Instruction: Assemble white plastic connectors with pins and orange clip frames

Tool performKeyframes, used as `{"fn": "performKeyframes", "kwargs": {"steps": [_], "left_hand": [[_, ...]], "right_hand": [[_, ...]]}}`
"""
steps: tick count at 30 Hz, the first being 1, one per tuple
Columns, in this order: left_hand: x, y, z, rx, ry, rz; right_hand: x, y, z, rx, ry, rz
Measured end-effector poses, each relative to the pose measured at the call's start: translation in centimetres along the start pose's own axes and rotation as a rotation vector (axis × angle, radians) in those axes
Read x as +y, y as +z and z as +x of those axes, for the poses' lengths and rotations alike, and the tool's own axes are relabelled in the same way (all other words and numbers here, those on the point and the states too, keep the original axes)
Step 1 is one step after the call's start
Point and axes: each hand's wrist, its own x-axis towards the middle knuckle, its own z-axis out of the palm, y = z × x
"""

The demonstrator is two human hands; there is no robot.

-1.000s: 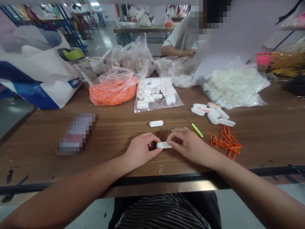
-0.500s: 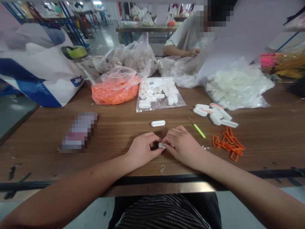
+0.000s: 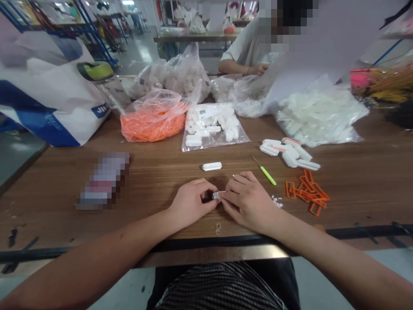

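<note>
Wooden bench (image 3: 151, 183) with bagged plastic parts (image 3: 213, 131)

Plastic connector (image 3: 217, 195) is sitting between left hand (image 3: 192, 202) and right hand (image 3: 248, 202), both pinching it, just above the near edge of the wooden bench (image 3: 155, 193). Spare connector (image 3: 212, 166) is lying just behind them. Small pick (image 3: 266, 174) is lying behind right hand, with loose frames (image 3: 306, 189) to its right and a pile of housings (image 3: 284, 150) behind those. Along the back, parts bag (image 3: 214, 140) is lying between strap bag (image 3: 151, 125) and large bag (image 3: 319, 116). Tote bag (image 3: 48, 103) is sitting upper left. Blurred package (image 3: 103, 181) is lying left of left hand. Co-worker (image 3: 247, 49) is sitting across the bench, upper middle.
</note>
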Motion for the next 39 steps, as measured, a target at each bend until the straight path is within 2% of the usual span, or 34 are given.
{"fn": "performKeyframes", "kwargs": {"steps": [2,4,7,10,13,19,24,30,39], "left_hand": [[-0.1,0.0,0.0,-0.003,0.0,0.001],[-0.1,-0.1,0.0,-0.007,-0.007,0.003],[0.0,-0.2,0.0,-0.01,-0.017,0.009],[0.0,-0.3,0.1,-0.015,-0.009,0.015],[-0.1,-0.3,0.1,-0.018,-0.005,0.024],[-0.2,-0.3,0.2,-0.013,0.005,0.027],[0.1,-0.5,0.2,-0.013,0.002,0.024],[0.1,-0.5,0.3,-0.019,-0.001,0.022],[-0.1,-0.4,0.1,-0.021,-0.008,0.016]], "right_hand": [[0.2,-0.3,-0.2,-0.003,-0.004,0.021],[1.2,-0.9,-0.7,0.037,0.05,0.096],[4.0,-2.6,-2.1,0.128,0.285,0.161],[6.6,-4.1,-3.7,-0.025,0.472,0.137],[7.7,-4.8,-4.7,-0.167,0.535,0.189],[7.8,-3.9,-4.9,-0.3,0.437,0.205],[7.8,-3.5,-4.6,-0.309,0.377,0.03],[8.4,-3.7,-4.5,-0.343,0.229,-0.073],[8.4,-3.4,-5.5,-0.235,0.323,0.025]]}}
